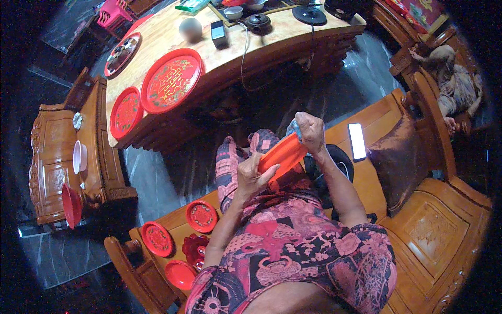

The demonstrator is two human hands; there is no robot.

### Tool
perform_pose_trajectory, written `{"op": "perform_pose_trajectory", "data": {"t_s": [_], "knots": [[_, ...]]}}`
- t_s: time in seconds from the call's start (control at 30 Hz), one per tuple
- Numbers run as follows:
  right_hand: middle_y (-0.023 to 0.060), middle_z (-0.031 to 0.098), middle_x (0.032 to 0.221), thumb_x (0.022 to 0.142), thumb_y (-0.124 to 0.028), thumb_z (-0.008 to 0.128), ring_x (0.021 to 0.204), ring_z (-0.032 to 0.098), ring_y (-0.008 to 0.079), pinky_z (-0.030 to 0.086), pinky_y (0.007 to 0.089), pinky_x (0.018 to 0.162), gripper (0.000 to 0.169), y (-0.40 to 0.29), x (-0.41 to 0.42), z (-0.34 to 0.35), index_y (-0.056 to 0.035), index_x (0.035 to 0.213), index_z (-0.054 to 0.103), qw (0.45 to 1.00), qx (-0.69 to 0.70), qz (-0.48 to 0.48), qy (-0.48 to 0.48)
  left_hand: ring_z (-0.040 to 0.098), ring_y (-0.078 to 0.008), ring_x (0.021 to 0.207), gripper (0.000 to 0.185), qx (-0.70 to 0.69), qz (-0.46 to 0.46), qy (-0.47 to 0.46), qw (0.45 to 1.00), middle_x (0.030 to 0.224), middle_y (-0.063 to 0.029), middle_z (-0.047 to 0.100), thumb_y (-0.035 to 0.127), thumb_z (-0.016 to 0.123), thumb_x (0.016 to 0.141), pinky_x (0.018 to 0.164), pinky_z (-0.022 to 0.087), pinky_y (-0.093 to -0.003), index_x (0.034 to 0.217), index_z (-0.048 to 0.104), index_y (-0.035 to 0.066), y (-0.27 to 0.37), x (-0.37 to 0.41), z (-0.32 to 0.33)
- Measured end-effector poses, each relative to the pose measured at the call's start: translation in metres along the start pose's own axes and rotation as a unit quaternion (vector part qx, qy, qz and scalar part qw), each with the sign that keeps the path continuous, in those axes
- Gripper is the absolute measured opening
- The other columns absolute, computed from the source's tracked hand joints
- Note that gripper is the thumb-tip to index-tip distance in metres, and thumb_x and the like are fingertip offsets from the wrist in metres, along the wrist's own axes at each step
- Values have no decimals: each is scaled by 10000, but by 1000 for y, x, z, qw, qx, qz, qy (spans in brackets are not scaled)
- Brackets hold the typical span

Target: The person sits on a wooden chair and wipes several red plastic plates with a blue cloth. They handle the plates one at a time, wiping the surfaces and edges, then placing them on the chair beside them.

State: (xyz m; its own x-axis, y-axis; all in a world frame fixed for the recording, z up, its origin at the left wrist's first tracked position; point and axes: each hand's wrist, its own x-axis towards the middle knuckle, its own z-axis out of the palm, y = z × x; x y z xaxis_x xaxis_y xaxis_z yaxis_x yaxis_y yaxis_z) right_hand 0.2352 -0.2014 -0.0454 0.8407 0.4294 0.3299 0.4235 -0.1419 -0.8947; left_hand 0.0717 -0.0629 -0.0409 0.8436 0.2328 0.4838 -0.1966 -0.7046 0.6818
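Observation:
An orange-red plastic plate (pixel 285 157) is tilted up above my lap, its rim seen nearly edge-on. My left hand (pixel 253 172) grips its near left end, with the thumb laid across the inner side. At the far right end my right hand (pixel 311 131) is closed on a blue cloth (pixel 293 128), which is pressed against the plate's rim. How far the cloth wraps around the rim is hidden by the fingers. Beside me on the wooden bench (pixel 374 184) are small red patterned plates (pixel 201 216), a plain red dish (pixel 180 274) and a dark red scalloped dish (pixel 195 249).
Ahead, a stone-topped table (pixel 157 43) bears large red trays (pixel 172 80), a teapot (pixel 257 22) and a phone (pixel 219 34). A lit phone (pixel 357 141) lies right of me by a brown cushion (pixel 400 165). Basins (pixel 80 157) rest on the left bench. Another person (pixel 451 82) is at far right.

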Motion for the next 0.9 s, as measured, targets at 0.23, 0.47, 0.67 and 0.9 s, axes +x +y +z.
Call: {"op": "perform_pose_trajectory", "data": {"t_s": [0.23, 0.47, 0.67, 0.9], "knots": [[-9, 538, 554, 944, -334, 437, 488, 459, 83, 380, 286, 488, 472, 78, -23, 6, -38, 610, 591, 949, 214, 230, 21, 575, -219, 549, 323, 18, -71, 33, 997, 645, -94, 565, 201, 800, 683, 506, 440, -330, 836, 562, 44, -8, -26, -17], [5, 561, 569, 942, -336, 442, 507, 485, 86, 403, 279, 489, 469, 36, -12, -9, -15, 643, 606, 969, 184, 164, 16, 629, -171, 751, 404, -104, -145, -8, 984, 827, -76, 630, 166, 807, 680, 674, 505, -284, 968, 558, 33, 1, -16, -43], [87, 589, 624, 903, -292, 487, 551, 580, 233, 441, 353, 515, 332, -33, 12, -17, -69, 686, 603, 984, -123, -125, 18, 652, -293, 724, 459, -6, -40, -65, 997, 862, -178, 642, 281, 775, 705, 632, 511, -372, 1026, 544, 48, 23, 23, -24], [58, 548, 653, 733, -233, 653, 589, 508, 242, 346, 371, 576, 170, -82, -18, 21, -88, 689, 575, 939, -247, -241, 1, 625, -283, 615, 231, -91, -53, -72, 992, 664, -160, 591, 100, 697, 683, 542, 473, -360, 856, 567, 17, 12, 16, 2]]}}
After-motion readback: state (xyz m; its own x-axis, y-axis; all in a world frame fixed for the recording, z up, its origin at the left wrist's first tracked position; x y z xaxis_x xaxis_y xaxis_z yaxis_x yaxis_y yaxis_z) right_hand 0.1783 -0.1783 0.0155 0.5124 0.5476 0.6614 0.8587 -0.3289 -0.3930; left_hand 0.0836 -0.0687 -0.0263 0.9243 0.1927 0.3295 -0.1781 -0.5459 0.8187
